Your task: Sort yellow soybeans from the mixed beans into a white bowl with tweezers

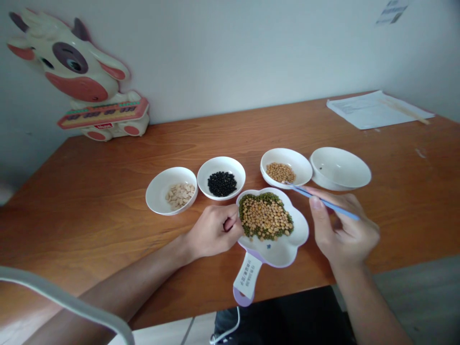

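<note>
My right hand [345,230] is closed around slim blue tweezers [332,206]. Their tip reaches over the near rim of a white bowl [304,167] with soybeans [280,171] in it; whether the tip grips a bean is too small to tell. Curled at the left rim of a flower-shaped white dish [283,251] is my left hand [219,230], its fingers closed on the edge. Soybeans [266,215] lie mixed with green mung beans [271,196] in this dish, and its labelled handle [247,275] points toward me past the table edge.
Left of the soybean bowl stand a bowl of black beans [222,163] and a bowl of pale flat seeds [156,194]. At right, another white bowl [341,167] has a dark speck inside. A cow toy keyboard [104,115] and papers [373,108] sit at the back.
</note>
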Demonstrator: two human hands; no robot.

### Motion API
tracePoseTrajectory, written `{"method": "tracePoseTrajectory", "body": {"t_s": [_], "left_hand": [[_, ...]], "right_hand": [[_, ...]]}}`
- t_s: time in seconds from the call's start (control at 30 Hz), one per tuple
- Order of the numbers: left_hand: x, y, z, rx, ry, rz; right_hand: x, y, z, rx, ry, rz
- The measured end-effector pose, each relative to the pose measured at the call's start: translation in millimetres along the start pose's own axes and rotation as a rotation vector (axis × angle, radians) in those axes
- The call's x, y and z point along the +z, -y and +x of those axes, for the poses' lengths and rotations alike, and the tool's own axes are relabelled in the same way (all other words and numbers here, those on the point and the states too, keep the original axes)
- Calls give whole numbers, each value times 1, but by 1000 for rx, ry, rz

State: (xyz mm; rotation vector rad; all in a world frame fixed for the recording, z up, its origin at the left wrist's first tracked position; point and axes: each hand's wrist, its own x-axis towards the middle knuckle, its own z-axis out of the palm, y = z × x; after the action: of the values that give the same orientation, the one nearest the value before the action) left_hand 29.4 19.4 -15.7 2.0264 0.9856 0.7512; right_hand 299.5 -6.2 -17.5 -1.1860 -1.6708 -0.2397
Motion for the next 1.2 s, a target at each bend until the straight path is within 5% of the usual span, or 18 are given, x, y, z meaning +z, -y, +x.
{"method": "tracePoseTrajectory", "body": {"t_s": [0.2, 0.57, 1.2], "left_hand": [[0, 0, 0, 10, -5, 5], [-1, 0, 0, -16, 14, 8], [0, 1, 0, 22, -1, 2]], "right_hand": [[1, -6, -4, 153, -81, -47], [-13, 2, -6, -256, 149, -53], [-11, 3, -5, -266, 194, -82]]}}
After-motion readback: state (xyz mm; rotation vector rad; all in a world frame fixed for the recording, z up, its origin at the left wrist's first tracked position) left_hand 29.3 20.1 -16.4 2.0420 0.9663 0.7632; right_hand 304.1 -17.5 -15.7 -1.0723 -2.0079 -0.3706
